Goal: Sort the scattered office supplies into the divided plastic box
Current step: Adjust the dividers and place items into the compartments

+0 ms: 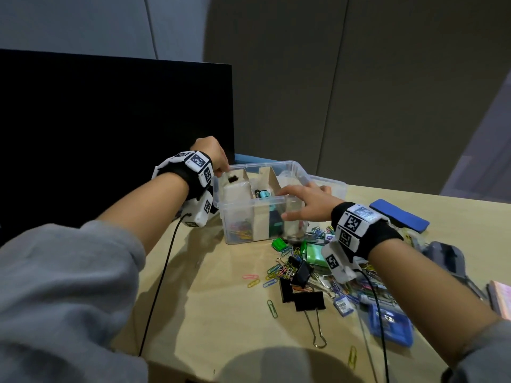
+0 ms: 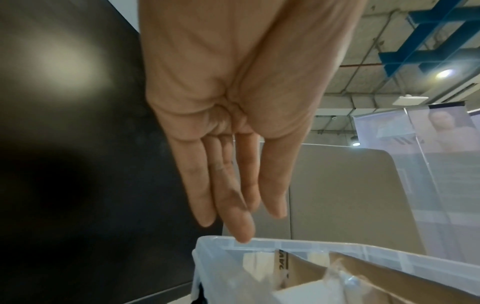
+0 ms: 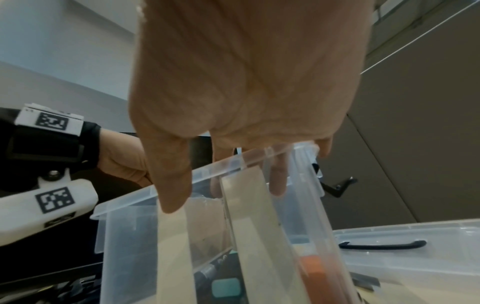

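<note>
The clear plastic box (image 1: pixel 249 201) stands mid-table, split by cardboard dividers (image 1: pixel 269 175). Coloured paper clips (image 1: pixel 240 230) lie in its left compartment and a teal item (image 1: pixel 264 194) in the middle one. My left hand (image 1: pixel 218 164) is at the box's far left corner. In the left wrist view that left hand (image 2: pixel 241 216) has straight fingers, one fingertip touching the rim (image 2: pixel 311 244). My right hand (image 1: pixel 298 199) lies over the near rim. In the right wrist view the right hand (image 3: pixel 224 197) has spread fingers inside the box, thumb outside the front wall (image 3: pixel 124 226), holding nothing visible.
Loose paper clips (image 1: pixel 279 272), black binder clips (image 1: pixel 308 299), a green box (image 1: pixel 313 252) and a blue case (image 1: pixel 390 324) lie right of the box. A blue eraser (image 1: pixel 398 215) and the clear lid (image 1: pixel 329 186) sit further back. A black screen (image 1: pixel 110 120) stands at left.
</note>
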{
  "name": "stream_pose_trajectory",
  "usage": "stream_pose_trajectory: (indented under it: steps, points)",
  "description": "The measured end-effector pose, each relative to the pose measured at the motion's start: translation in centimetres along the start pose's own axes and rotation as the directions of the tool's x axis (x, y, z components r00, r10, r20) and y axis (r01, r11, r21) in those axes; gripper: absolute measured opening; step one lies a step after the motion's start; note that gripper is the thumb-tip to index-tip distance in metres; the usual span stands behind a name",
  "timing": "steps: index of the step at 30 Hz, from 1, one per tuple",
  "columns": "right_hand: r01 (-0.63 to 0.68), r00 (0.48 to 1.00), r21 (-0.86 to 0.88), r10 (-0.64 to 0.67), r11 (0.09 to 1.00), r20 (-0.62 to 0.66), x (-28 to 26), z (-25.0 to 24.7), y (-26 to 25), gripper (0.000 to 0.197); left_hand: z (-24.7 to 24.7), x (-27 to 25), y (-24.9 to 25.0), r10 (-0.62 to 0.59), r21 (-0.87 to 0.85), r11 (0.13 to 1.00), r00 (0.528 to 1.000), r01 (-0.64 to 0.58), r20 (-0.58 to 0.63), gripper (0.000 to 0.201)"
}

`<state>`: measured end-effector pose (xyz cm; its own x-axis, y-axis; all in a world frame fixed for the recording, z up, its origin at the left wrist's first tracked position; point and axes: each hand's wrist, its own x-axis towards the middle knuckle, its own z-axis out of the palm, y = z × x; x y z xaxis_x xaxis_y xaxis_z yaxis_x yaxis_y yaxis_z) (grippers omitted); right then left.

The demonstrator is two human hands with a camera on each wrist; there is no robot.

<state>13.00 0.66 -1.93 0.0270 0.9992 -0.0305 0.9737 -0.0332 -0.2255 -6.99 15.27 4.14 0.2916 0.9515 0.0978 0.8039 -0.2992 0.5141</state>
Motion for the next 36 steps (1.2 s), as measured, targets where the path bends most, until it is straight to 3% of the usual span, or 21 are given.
stream_pose_trajectory:
  steps: [3,6,8,10,13,16,19,27,32,34,36]
  points:
    - [0.011,1.000,0.010,-0.010,1.000,-0.018,0.0,0.2,0.1,0.052,-0.1,-0.4,-0.3,0.009,-0.043,0.999,1.000,-0.008,0.024,0.023]
    - [0.023,0.999,0.016,-0.022,1.000,-0.029,0.1,0.3,0.3,0.051,-0.2,-2.1,-0.4,0.153,0.062,0.987,0.986,-0.149,-0.068,0.032]
    - [0.032,0.999,0.014,-0.031,0.999,-0.035,0.3,0.5,0.4,0.052,0.2,-4.3,-0.2,0.313,0.094,0.948,0.943,-0.304,-0.110,0.030]
    - [0.047,0.998,0.032,-0.046,0.998,-0.045,0.3,0.7,0.7,0.053,0.9,-7.2,-0.2,0.488,0.044,0.873,0.864,-0.486,-0.121,0.023]
    - [0.089,0.991,0.127,-0.076,0.988,-0.108,-0.3,0.8,1.2,0.053,2.7,-10.6,-0.7,0.665,-0.040,0.746,0.746,-0.664,0.034,0.015]
    - [0.121,0.982,0.153,-0.096,0.981,-0.161,-0.8,0.7,1.6,0.053,5.5,-12.1,-1.5,0.650,-0.073,0.744,0.695,-0.664,0.307,0.019]
    - [0.116,0.987,0.130,-0.100,0.985,-0.127,-0.9,0.3,1.6,0.053,8.6,-12.9,-1.6,0.615,0.023,0.721,0.656,-0.692,0.437,0.024]
    - [0.075,0.996,0.168,-0.064,0.983,-0.066,-1.0,-0.3,1.3,0.051,12.8,-13.1,0.9,0.550,0.121,0.709,0.652,-0.695,0.521,0.041]
    - [0.116,0.992,0.216,-0.104,0.969,-0.068,-1.0,0.1,1.7,0.052,14.0,-12.7,1.8,0.494,0.152,0.747,0.693,-0.648,0.524,0.026]
    - [0.161,0.982,0.285,-0.123,0.945,-0.146,-1.3,0.3,2.2,0.056,14.1,-12.6,1.7,0.489,0.108,0.784,0.717,-0.611,0.497,0.013]
    - [0.203,0.944,0.309,-0.102,0.929,-0.315,-1.8,0.3,3.0,0.051,13.9,-12.6,1.5,0.472,0.071,0.817,0.734,-0.573,0.489,0.010]
